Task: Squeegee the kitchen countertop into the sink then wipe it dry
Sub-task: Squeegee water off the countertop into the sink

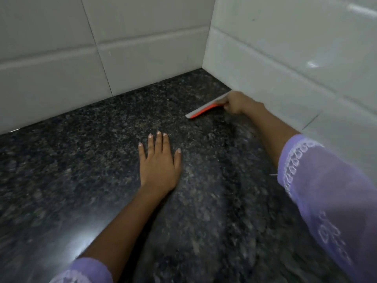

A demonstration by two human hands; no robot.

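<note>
At the back right corner of the countertop (85, 180), where two tiled walls (51, 48) meet, the right hand (237, 103) grips a squeegee (206, 108). Fingers are curled round its handle end, which the hand hides. The visible part — an orange body with a pale blade along its far edge — lies low on the dark speckled stone, running diagonally from the hand toward the left and near side, its right end close against the base of the right wall. Blade contact with the stone cannot be confirmed; the area is slightly blurred.

Left hand (159, 160) rests flat on the stone, palm down, fingers straight and slightly spread, holding nothing. It sits nearer the viewer than the squeegee and apart from it.

Both forearms are bare; lilac sleeves (326, 190) with white embroidered trim cover the upper arms. A bright glare patch shows on the stone near the left forearm.
</note>
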